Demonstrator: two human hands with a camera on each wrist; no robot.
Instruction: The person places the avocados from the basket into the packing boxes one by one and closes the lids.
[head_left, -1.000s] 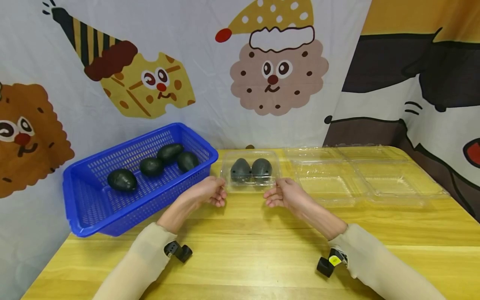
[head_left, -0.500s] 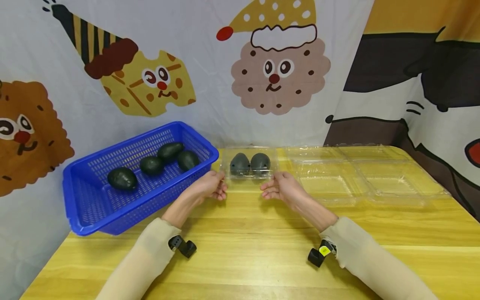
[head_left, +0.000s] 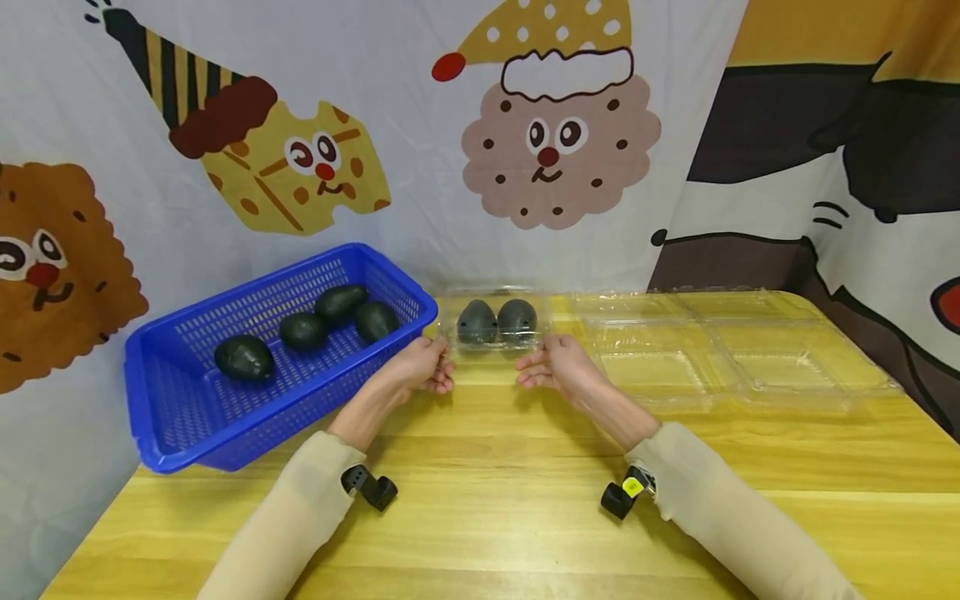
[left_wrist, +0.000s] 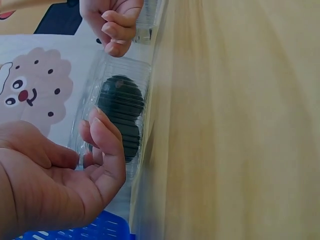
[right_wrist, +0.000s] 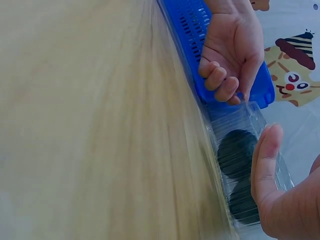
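Observation:
A clear plastic clamshell box sits at the back middle of the table in the head view. Two dark green avocados, one on the left and one on the right, lie side by side inside it. My left hand pinches the box's front left corner between thumb and fingers. At the front right corner, my right hand pinches the edge, its other fingers loosely curled below. The left wrist view shows the avocados through the ribbed plastic wall.
Left of the box stands a blue perforated basket holding several avocados; its right end is close to my left hand. Several clear plastic containers lie at the right. A printed cloth hangs behind the wooden table.
Both hands have moved the box with its two avocados back towards the cloth and slightly left. The basket and the containers at the right have stayed put.

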